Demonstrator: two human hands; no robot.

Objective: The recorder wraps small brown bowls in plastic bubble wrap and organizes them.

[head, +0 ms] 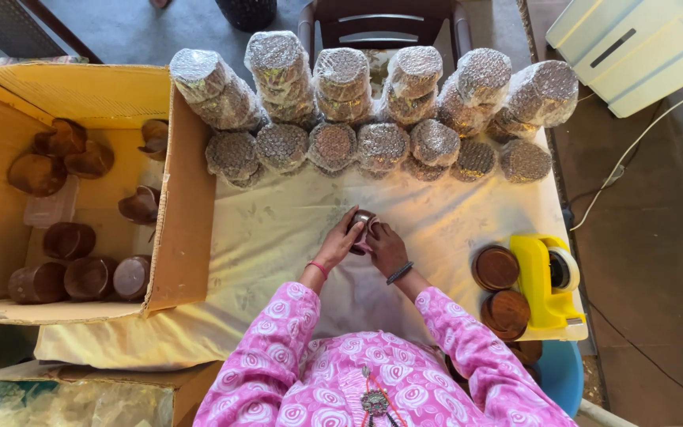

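Both hands meet over the middle of a cloth-covered table (pixel 278 237). My left hand (pixel 340 243) and my right hand (pixel 386 247) together hold a small brown wooden cup (pixel 362 221), its shiny rim showing between the fingers. Pink patterned sleeves cover my arms; a bangle sits on each wrist. Behind the hands stands a row of bubble-wrapped bundles (pixel 333 146), with taller wrapped stacks (pixel 341 83) leaning behind them.
A large open cardboard box (pixel 183 213) at left holds several loose brown wooden cups (pixel 69 241). At right, a yellow tape dispenser (pixel 543 281) lies beside two round wooden lids (pixel 496 269). A chair (pixel 381 24) stands beyond the table, a white machine (pixel 642 47) at the top right.
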